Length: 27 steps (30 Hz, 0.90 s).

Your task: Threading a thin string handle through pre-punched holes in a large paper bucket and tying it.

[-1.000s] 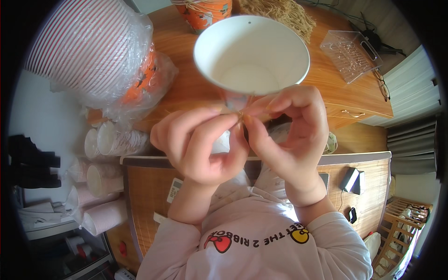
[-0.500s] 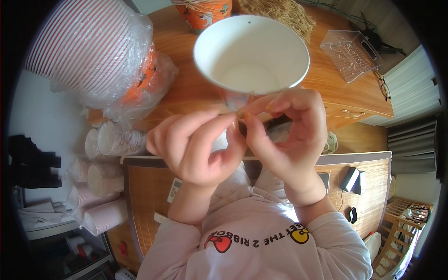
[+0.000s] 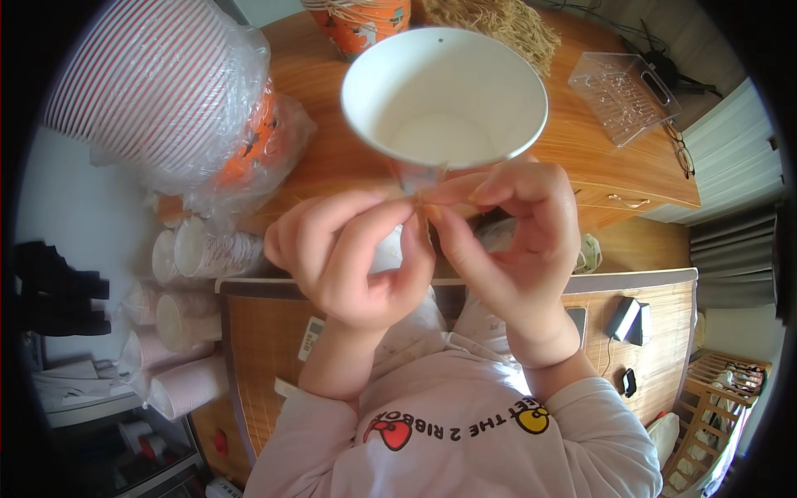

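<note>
A large white paper bucket stands on the wooden table in front of me, its open mouth tilted toward me. Just below its near rim, my left hand and my right hand meet fingertip to fingertip. Thumb and forefinger of each are pinched on a thin tan cord, of which only a tiny piece shows. A bit of the same colour shows at the bucket's near rim. Orange patterned buckets with tan cord on top stand behind, beside a bundle of tan cords.
At left, a tall stack of nested buckets lies in clear plastic, with more stacked cups below. A clear plastic box and glasses lie on the right of the table. Behind me is a mat-covered surface with small devices.
My pinched fingertips have shifted slightly left, and the bucket appears slightly farther left. Both hands keep their pinch.
</note>
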Motion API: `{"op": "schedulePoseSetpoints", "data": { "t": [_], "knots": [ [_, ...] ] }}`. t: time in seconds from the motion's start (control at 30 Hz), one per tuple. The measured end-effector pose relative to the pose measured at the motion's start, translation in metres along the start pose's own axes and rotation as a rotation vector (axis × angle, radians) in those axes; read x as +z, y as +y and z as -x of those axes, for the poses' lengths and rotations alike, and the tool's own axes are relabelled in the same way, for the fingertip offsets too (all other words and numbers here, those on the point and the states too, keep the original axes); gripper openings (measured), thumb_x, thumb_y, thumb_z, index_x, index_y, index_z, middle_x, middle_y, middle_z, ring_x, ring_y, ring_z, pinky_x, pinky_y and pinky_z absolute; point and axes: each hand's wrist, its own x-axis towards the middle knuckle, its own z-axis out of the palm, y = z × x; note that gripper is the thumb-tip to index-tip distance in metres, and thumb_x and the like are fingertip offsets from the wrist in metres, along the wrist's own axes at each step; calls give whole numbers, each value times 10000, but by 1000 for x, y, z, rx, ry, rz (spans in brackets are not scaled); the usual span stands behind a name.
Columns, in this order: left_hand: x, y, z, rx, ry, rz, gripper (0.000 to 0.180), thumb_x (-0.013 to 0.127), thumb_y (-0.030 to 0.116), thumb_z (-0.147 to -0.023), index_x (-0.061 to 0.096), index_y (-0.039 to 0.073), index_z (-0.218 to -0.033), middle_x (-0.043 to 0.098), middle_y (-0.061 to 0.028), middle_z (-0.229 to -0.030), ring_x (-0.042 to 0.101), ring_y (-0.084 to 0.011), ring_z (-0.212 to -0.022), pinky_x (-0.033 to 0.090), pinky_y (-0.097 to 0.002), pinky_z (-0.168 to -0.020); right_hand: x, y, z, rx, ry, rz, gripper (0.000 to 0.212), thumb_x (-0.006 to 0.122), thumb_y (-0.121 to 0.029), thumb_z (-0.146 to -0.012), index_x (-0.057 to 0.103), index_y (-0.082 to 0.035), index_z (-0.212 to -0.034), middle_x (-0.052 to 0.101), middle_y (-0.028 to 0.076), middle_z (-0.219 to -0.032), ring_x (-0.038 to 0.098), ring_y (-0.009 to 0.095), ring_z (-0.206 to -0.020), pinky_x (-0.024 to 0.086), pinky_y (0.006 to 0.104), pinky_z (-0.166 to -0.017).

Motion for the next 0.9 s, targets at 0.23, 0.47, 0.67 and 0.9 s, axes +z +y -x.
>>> {"op": "schedulePoseSetpoints", "data": {
  "t": [0.23, 0.47, 0.67, 0.9],
  "knots": [
    [0, -3, -1, -69, 5, 130, 105, 728, 126, -722, 713, 125, -825, 665, 6, -889, 584, -189, -789, 395, -320, -754, -8, -2, 7, 9, 8, -90, 303, 722, 59, -829, 476, -5, -993, 686, 158, -1061, 697, 199, -958, 569, 281, -799],
    [1, -1, 1, -50, -10, 147, 103, 733, 117, -724, 714, 118, -825, 662, 3, -886, 586, -188, -770, 410, -324, -727, -3, 3, 9, -57, 7, -47, 301, 740, 65, -815, 486, -12, -957, 710, 149, -947, 695, 195, -943, 563, 284, -790],
    [0, -2, 0, -43, -11, 145, 98, 742, 123, -722, 720, 121, -818, 662, 8, -884, 589, -185, -763, 412, -322, -717, 0, 3, 9, -16, -6, -127, 293, 726, 78, -821, 484, -13, -959, 707, 143, -959, 688, 169, -931, 559, 274, -800],
    [1, -1, 1, -60, -4, 152, 101, 751, 119, -718, 725, 124, -815, 666, 10, -884, 590, -180, -762, 412, -317, -721, 0, 2, 9, 31, 0, -159, 284, 694, 86, -838, 468, -16, -977, 691, 137, -982, 681, 157, -927, 551, 257, -800]
  ]
}}
